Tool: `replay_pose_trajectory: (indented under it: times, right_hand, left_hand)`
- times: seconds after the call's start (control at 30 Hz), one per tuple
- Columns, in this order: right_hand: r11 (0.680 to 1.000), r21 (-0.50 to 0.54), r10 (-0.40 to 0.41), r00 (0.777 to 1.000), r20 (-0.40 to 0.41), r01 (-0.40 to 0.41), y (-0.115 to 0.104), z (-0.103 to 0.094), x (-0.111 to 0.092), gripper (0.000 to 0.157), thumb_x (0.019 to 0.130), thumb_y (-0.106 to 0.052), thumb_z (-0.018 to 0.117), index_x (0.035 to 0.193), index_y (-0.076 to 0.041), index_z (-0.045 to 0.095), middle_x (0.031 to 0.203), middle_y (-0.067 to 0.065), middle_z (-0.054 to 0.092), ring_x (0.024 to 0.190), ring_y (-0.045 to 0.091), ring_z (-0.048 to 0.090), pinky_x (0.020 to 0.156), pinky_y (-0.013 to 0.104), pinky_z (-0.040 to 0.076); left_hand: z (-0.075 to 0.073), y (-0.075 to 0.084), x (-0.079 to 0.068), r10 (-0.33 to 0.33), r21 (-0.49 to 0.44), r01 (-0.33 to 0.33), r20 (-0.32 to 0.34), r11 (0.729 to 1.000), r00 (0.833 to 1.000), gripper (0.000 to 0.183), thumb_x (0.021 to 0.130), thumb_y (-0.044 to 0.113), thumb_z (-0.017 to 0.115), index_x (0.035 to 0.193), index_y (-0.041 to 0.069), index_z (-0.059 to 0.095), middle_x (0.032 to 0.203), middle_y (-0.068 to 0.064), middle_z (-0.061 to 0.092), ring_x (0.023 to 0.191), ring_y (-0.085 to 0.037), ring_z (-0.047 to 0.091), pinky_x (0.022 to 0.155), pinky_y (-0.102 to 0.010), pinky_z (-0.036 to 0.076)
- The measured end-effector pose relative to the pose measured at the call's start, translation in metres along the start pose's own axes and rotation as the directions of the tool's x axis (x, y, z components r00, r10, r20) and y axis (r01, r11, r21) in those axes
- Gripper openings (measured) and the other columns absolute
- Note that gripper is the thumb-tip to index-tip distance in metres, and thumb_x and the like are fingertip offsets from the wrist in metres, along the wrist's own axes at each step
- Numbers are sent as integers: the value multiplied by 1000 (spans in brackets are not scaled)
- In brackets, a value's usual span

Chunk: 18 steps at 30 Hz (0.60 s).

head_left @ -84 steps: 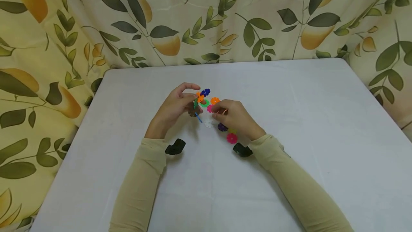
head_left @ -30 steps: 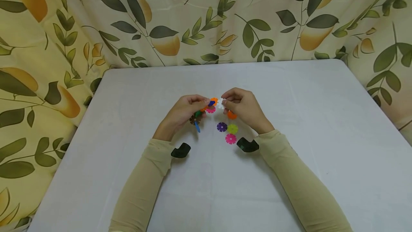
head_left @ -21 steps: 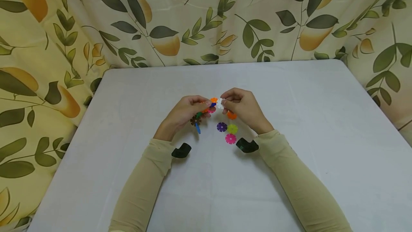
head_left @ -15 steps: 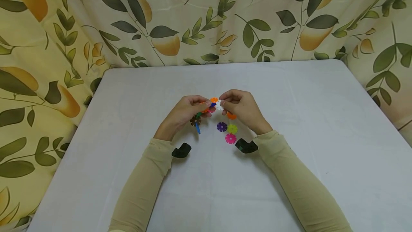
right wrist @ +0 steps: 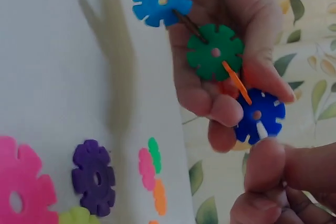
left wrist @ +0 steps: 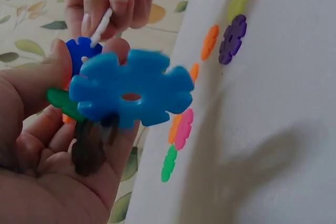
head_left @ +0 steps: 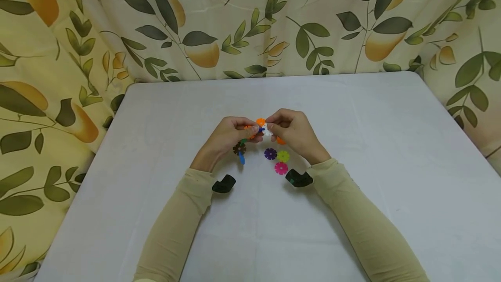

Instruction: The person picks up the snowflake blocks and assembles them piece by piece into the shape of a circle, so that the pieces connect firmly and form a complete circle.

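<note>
My left hand [head_left: 224, 139] grips a chain of notched plastic snowflake discs. The chain runs from a light blue disc [left wrist: 157, 90] through a brown disc [left wrist: 86, 153] and a green disc [right wrist: 210, 65] to an orange disc [right wrist: 237, 81], then a dark blue disc [right wrist: 272, 113] at the fingertips. Between thumb and finger, my right hand [head_left: 297, 133] pinches a white snowflake disc [left wrist: 103, 27]. Its edge sits right at a notch of the dark blue disc in the right wrist view. My right fingers hide much of the white disc there.
Loose discs lie on the white table [head_left: 332, 229]: purple [head_left: 270, 154], yellow-green [head_left: 283, 156], pink [head_left: 281, 168] and orange [head_left: 260, 122]. Another pink disc [right wrist: 147, 169] and a bright green disc [right wrist: 154, 153] lie farther back. Leaf-patterned cloth [head_left: 235, 21] hangs behind.
The white disc, earlier on the table, is now in my right hand and has come against the dark blue disc. My left hand has shifted right with the chain.
</note>
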State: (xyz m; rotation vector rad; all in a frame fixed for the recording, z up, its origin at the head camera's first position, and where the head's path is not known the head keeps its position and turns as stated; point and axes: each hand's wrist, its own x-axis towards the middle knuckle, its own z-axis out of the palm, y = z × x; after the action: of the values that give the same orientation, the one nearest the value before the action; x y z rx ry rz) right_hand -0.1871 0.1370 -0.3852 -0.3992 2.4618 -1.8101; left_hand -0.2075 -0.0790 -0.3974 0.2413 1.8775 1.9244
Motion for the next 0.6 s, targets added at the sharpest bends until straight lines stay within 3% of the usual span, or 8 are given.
replay_pose_trajectory:
  times: [0.17, 0.3, 0.47, 0.6]
  right_hand:
    - [1000, 18, -12, 1000, -8, 12, 2, 4, -1, 6, 101, 5, 68, 105, 8, 72, 90, 18, 73, 67, 22, 66, 61, 25, 52]
    - [999, 39, -27, 1000, -10, 28, 3, 5, -1, 8, 102, 4, 68, 107, 7, 73, 94, 18, 73, 69, 27, 67, 61, 26, 51]
    - [1000, 1, -24, 1000, -3, 24, 5, 6, -1, 11, 103, 0, 70, 110, 5, 76, 99, 18, 74, 77, 43, 69, 61, 27, 52]
    - [1000, -9, -14, 1000, -1, 14, 4, 8, -1, 12, 103, -1, 71, 112, 6, 76, 100, 18, 74, 80, 46, 69, 65, 28, 54]
  left_hand:
    - [2, 3, -1, 12, 17, -13, 10, 1000, 1000, 18, 105, 4, 69, 114, -11, 73, 96, -17, 78, 84, -21, 77, 93, -42, 61]
    - [0, 7, -3, 17, 34, -19, 36, 999, 999, 20, 106, 7, 69, 114, -11, 73, 95, -17, 77, 85, -21, 76, 91, -39, 61]
    - [-1, 7, -2, -37, 75, 33, 49, 997, 998, 23, 108, 14, 66, 114, -8, 73, 96, -15, 78, 84, -23, 75, 86, -37, 62]
    - [-1, 4, -2, -74, 97, 71, 25, 993, 997, 19, 107, 15, 67, 112, -3, 73, 94, -15, 78, 81, -26, 76, 82, -38, 63]
